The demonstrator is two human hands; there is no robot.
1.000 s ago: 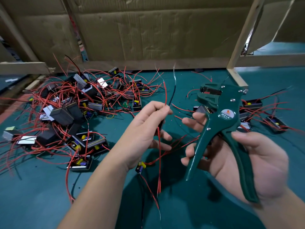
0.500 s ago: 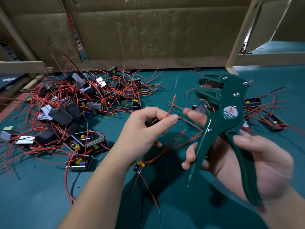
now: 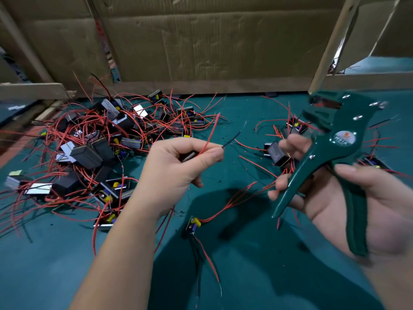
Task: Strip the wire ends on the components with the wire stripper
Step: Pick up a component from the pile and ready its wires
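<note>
Your right hand (image 3: 357,204) curls round the spread handles of the green wire stripper (image 3: 335,135), raised over the mat's (image 3: 44,253) right side, long axis near-to-far, head pointing far, its round label too blurred to read, while your left hand (image 3: 176,173) pinches a red wire (image 3: 211,133) slanting far-right.

Dark green wire stripper (image 3: 335,124), round white label (image 3: 344,138) with orange mark, silver rivets (image 3: 357,118). One red wire (image 3: 211,133), one black wire (image 3: 231,139). Teal table mat (image 3: 245,265). Black components (image 3: 86,154) with yellow and blue parts, red leads (image 3: 58,133). Plain brown cardboard (image 3: 212,41).
</note>
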